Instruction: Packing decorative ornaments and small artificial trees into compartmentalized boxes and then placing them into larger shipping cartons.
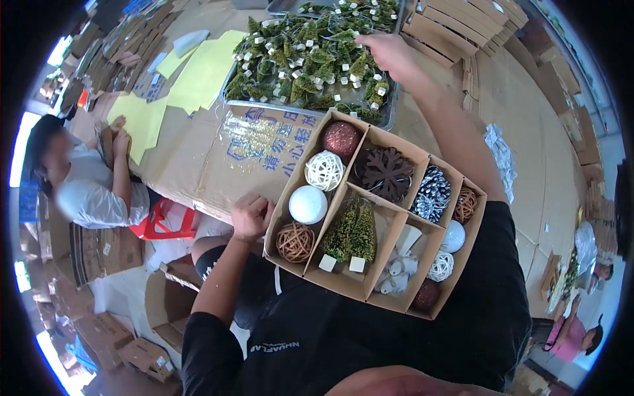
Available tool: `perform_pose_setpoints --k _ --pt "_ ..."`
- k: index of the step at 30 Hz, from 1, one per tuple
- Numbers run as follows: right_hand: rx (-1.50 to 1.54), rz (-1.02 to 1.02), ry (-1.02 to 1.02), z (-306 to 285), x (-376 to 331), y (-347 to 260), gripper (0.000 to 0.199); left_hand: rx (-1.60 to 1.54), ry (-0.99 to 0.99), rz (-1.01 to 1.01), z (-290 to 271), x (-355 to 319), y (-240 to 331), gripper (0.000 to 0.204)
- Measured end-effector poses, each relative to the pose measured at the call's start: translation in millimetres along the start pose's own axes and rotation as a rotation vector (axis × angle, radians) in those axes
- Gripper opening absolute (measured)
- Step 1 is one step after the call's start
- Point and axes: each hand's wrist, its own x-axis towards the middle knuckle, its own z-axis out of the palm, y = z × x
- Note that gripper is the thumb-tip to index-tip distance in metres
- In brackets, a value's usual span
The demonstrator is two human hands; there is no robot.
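A divided cardboard box (389, 209) sits tilted in front of my torso, at the table's near edge. Two small artificial trees (350, 234) with white block bases stand in its middle compartment. Around them are a brown snowflake (384, 173), a frosted pinecone (432, 193), rattan balls (295, 241), white balls (308, 204) and glittery red balls (341, 140). My right hand (389, 56) stretches over a metal tray (389, 119) heaped with small trees (310, 63); its fingers are closed, what they hold is unclear. My left hand (251, 216) is curled beside the box's left wall, seemingly holding nothing.
Yellow paper sheets (203, 72) lie left of the tray on the cardboard-covered table (191, 155). Stacked cartons (442, 30) rise at the far right. A co-worker (92, 171) sits at the left near a red stool (166, 219). Crumpled silver wrapping (500, 158) lies right of my arm.
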Motion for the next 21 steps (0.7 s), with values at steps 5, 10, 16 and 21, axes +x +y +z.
perform_pose_setpoints --k 5,10,16,21 --pt "-0.517 -0.184 0.102 27 14 27 0.047 0.117 -0.036 0.146 -31 32 59 0.028" --pt "-0.442 -0.123 0.062 41 28 32 0.038 0.126 0.012 0.19 -29 28 51 0.028" --pt "0.064 0.163 -0.159 36 33 27 0.018 0.136 -0.014 0.181 -31 31 57 0.027" --pt "0.441 0.165 -0.226 27 11 -30 0.017 0.146 -0.016 0.175 -32 25 48 0.026"
